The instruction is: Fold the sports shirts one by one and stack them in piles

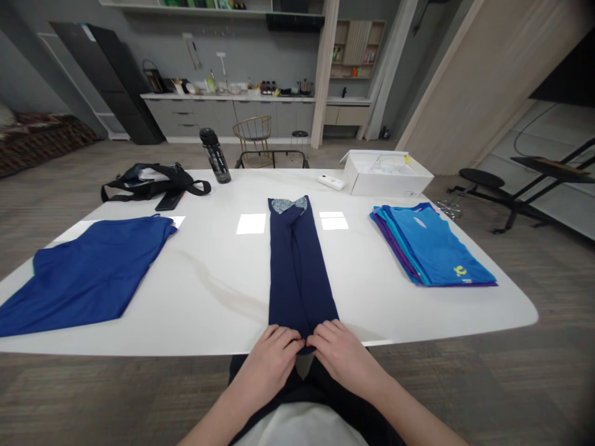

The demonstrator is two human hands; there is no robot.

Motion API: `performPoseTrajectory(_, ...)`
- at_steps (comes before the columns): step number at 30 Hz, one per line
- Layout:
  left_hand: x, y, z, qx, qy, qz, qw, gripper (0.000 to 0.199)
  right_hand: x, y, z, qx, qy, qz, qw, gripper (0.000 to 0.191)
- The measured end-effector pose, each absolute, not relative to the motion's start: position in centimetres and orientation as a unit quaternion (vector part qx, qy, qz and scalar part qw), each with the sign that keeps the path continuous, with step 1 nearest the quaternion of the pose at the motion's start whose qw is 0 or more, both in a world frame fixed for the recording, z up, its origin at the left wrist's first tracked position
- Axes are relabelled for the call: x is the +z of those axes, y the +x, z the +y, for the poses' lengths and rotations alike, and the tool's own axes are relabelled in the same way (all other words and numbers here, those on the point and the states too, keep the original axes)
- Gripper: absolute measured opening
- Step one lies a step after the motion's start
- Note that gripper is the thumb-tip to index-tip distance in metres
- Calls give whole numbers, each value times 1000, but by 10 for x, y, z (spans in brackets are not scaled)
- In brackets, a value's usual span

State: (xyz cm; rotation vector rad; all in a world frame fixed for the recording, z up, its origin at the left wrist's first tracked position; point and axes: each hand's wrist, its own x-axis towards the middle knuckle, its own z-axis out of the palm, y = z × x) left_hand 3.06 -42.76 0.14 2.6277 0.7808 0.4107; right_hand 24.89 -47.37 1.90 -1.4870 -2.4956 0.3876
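Note:
A pair of navy pants (pixel 283 260) lies lengthwise down the middle of the white table, its grey patterned waist lining (pixel 283 205) showing at the far end. At the near edge of the table, my left hand (pixel 279 353) is closed on the left side of the pants' near end. My right hand (pixel 338 352) pinches the right side of that same end, close beside the left. Some cloth is hidden under the curled fingers.
Blue cloth (pixel 100 272) lies spread at the left of the table (pixel 209 272). Folded blue and purple shirts (pixel 432 241) are stacked at the right. Along the back are a black bag (pixel 155 179), a phone (pixel 170 200), a bottle (pixel 215 156) and a white box (pixel 388 178).

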Motion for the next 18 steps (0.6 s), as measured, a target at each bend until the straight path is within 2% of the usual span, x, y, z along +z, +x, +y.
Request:
performPoseTrajectory(7, -3, 22, -406, 209, 910, 263, 242, 37, 11, 258, -472, 111, -525, -832, 139, 43)
performPoseTrajectory(11, 3, 14, -394, 177, 898, 259, 309, 58, 15, 270, -465, 165, -507, -835, 137, 57)
performPoseTrajectory(13, 8, 10, -388, 163, 887, 259, 346, 66, 20, 275, -458, 201, -498, -832, 136, 57)
performPoseTrajectory(15, 13, 9, -379, 156, 869, 261, 391, 61, 27, 279, -448, 244, -484, -827, 146, 53)
performPoseTrajectory(18, 20, 12, -363, 148, 806, 308, 484, 35, 38, 284, -429, 330, -457, -805, 184, 47)
